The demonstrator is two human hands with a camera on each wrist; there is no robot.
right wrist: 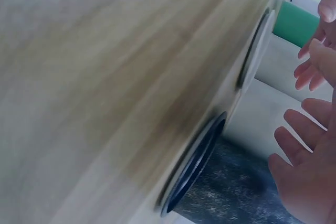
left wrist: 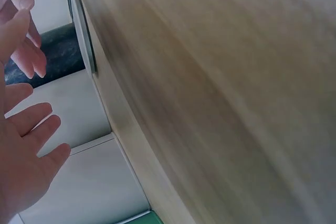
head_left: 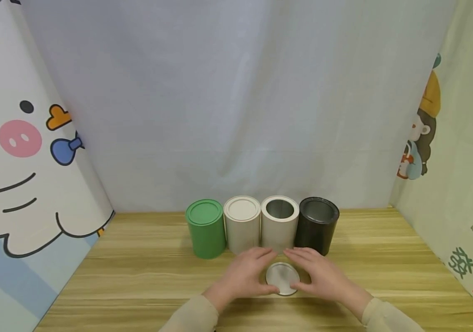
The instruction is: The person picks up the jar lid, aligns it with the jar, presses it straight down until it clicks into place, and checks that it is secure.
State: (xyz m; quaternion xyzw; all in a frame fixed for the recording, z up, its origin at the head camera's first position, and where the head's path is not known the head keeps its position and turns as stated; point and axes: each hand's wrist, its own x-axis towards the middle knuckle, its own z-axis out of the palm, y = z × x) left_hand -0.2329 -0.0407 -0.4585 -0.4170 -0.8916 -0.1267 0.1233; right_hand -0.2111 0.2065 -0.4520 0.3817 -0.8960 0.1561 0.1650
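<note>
A round pale lid [head_left: 283, 278] lies on the table between my hands. My left hand [head_left: 248, 275] is just left of it and my right hand [head_left: 321, 276] just right, both with relaxed, spread fingers and nothing held. The wrist views show the hands raised above the tabletop. Behind them stands a white can [head_left: 278, 235] with an uncovered opening, beside a black can [head_left: 316, 234] that also looks open. A dark-rimmed round lid [right wrist: 194, 163] lies near the black can in the right wrist view; in the head view it is hidden.
Left of the open white can stand a white can [head_left: 242, 233] with its lid on and a lidded green can [head_left: 206, 233], all in one row. The wooden table [head_left: 136, 276] meets a grey curtain [head_left: 170, 115] behind, with printed cloths at both sides.
</note>
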